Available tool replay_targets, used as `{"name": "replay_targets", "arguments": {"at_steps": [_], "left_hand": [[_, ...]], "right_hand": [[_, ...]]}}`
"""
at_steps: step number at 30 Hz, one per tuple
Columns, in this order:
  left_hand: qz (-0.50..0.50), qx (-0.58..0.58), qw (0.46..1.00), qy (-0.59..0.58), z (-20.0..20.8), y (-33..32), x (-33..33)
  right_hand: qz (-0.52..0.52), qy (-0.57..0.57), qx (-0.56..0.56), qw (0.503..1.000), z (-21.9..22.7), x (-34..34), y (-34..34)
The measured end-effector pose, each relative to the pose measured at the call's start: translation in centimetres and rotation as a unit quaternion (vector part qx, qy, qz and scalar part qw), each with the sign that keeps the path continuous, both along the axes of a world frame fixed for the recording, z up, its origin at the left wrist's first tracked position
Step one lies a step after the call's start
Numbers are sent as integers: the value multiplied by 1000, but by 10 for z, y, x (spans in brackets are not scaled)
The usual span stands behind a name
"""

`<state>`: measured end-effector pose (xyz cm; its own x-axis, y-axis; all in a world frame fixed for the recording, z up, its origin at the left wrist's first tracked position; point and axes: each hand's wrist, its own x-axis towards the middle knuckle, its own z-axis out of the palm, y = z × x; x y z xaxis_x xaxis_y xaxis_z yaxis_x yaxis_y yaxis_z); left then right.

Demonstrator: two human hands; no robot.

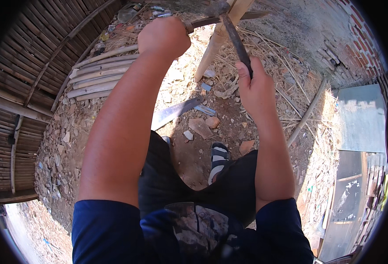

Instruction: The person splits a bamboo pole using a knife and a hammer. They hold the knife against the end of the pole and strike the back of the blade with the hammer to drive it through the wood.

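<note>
Near the top of the view, my left hand (164, 38) is closed around the handle of a machete (203, 21), whose dark blade runs rightward across a pale wooden stake (211, 49). The stake stands at a slant, its lower end near the ground and its top beyond the upper edge. My right hand (255, 86) grips the dark handle of a hammer (234, 37). The hammer's head is over the machete blade, beside the stake; whether they touch I cannot tell. Below, a saw blade (176, 112) lies on the ground in front of my feet.
Several cut poles (99, 77) lie stacked on the left by a bamboo wall (31, 57). Broken tile pieces (200, 127), stones and straw cover the ground around my sandalled foot (219, 158). At right, a long pole (306, 114) lies near a grey panel (361, 116) and a brick wall (363, 39).
</note>
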<state>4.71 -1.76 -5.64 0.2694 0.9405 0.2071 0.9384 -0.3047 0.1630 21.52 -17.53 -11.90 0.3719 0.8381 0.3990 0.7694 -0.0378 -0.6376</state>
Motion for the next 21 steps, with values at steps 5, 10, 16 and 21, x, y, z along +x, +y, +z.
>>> {"name": "replay_targets", "arguments": {"at_steps": [5,10,16,21], "left_hand": [[-2,25,1000,-3,-6,-3,-3],[9,9,1000,4,-6,6,-9],[-8,-2,1000,-5,-2,2,-5],[9,1,1000,-7,-5,9,-9]], "right_hand": [[21,43,129,990,22,-5,-10],[13,97,261,960,28,6,-22],[-17,2,51,999,11,5,-7],[1,55,223,973,54,2,-25]]}}
